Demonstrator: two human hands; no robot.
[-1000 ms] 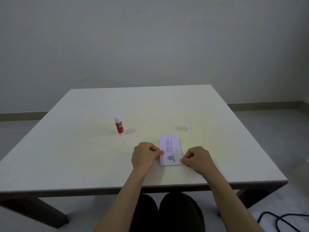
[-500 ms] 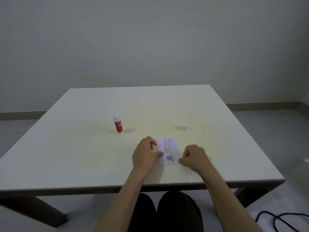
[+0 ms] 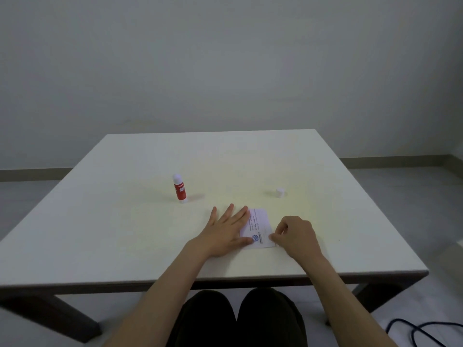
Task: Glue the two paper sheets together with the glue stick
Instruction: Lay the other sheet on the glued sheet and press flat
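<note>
Paper sheets [image 3: 259,227] lie stacked as one small printed slip near the front of the counter [image 3: 125,234], between both hands; only one face shows, so whether two layers sit there can't be confirmed by eye. Left hand [image 3: 226,232] was curled at the slip's left edge a second ago; now it lies flat, fingers [image 3: 234,216] spread and palm down, covering the slip's left side, thumb by the blue logo. Slip has also swung slightly, its far end now leaning left under that hand. Right hand [image 3: 297,235] stays loosely curled, thumb and forefinger pressed together at the lower right corner, pinning or pinching it, can't tell which.

Glue stick [image 3: 180,188] stands upright, well apart to the far left, untouched. Small white cap [image 3: 280,192] sits apart to the far right, so the stick is likely uncapped; its top looks white but blurry.

Judgement: flattening of the left hand reads as pressing/smoothing the sheets after glue went on, so the task looks to be in its late bonding stage. Left to do probably: rub across the whole slip, then recap the stick. Risk: sheets sliding out of alignment under the press.
</note>
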